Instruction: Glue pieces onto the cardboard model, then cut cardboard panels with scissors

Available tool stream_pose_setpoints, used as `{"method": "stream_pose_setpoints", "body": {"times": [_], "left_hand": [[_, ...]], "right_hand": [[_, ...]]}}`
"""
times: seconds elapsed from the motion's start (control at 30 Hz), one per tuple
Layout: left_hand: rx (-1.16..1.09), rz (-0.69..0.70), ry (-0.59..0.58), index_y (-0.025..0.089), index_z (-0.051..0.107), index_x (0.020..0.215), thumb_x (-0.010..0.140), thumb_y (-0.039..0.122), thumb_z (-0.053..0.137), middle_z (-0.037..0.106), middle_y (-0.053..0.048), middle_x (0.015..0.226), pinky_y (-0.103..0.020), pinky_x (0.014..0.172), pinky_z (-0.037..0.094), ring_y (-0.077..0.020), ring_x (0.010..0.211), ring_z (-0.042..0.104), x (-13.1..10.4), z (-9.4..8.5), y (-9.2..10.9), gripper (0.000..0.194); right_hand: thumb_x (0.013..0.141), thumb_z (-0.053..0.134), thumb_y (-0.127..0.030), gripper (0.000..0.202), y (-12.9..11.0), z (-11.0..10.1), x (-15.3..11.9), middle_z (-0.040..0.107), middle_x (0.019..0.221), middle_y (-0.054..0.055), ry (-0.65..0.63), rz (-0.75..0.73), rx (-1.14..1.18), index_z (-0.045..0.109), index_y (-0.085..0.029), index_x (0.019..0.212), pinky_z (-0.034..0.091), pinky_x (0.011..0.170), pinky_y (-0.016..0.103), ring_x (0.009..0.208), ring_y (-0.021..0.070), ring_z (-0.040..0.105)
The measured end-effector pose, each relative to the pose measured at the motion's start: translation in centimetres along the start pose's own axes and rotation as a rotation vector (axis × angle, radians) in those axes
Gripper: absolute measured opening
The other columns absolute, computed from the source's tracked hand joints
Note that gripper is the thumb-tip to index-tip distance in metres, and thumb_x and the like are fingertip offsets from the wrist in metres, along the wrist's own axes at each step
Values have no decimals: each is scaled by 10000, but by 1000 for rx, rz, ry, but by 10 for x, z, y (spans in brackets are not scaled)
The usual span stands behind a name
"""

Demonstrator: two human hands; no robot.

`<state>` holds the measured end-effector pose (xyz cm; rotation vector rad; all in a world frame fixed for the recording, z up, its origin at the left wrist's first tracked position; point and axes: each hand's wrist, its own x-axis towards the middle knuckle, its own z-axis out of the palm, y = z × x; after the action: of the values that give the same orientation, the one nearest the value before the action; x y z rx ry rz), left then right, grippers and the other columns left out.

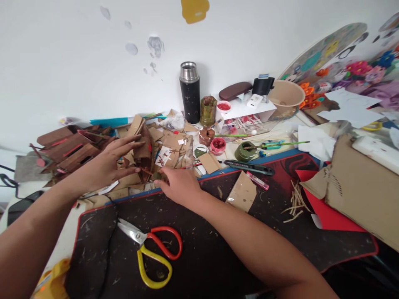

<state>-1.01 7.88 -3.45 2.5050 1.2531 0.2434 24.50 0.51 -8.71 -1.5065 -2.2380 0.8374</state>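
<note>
Desk mat (193,265): I see it dark and broad, on the wearer's side of both sets of fingers.
Brown-painted cardboard model (73,145): heaped to the left of the left fingers.
Left hand (102,164): palm down, fingers spread apart, thumb well off the forefinger; I see nothing gripped.
Right hand (182,185): low and to the right of the left fingers, thumb and forefinger close together; I cannot tell whether they are clamped.
Scissors (141,238): on the mat, nearer the wearer than either hand's fingers, blades pointing left.
Curved brown cardboard piece (144,151): just at the left fingertips, beyond and left of the right ones; its long axis runs away from the wearer. I judge the left hand nearer; contact is unclear.
Dark green scrap (158,177): right at the right thumb and forefinger, to the right of the left thumb.
</note>
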Motion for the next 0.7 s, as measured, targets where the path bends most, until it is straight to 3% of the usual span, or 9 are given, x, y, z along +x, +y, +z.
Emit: {"method": "stream_pose_setpoints", "body": {"times": [0.7], "left_hand": [[18,-3,21,334,387,1656,957,797,497,355,-62,1755,-520,1322,262,-316,1605,333,-1,2,-1,846]], "right_hand": [[1078,608,-497,388,-1,-1,1,838,1056,84,-19,12,9,704,-212,1323,536,850,400,1020,306,789]]}}
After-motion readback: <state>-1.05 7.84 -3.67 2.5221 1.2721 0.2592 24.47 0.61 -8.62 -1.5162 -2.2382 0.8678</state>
